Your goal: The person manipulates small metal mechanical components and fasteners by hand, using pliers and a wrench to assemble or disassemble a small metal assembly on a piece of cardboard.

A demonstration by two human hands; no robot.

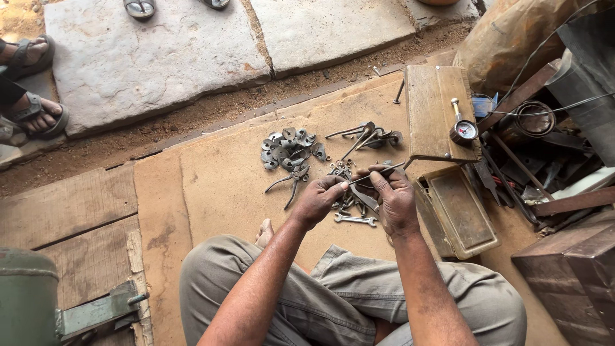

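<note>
Seated on the floor, the person's left hand (318,197) and right hand (392,192) each pinch, grip closed, one thin dark metal rod (377,173) held level above scattered tools (291,152).

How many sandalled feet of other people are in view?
4: two at the left edge, one above the other; two at the top edge, one left of the other. More may lie off-frame.
</note>
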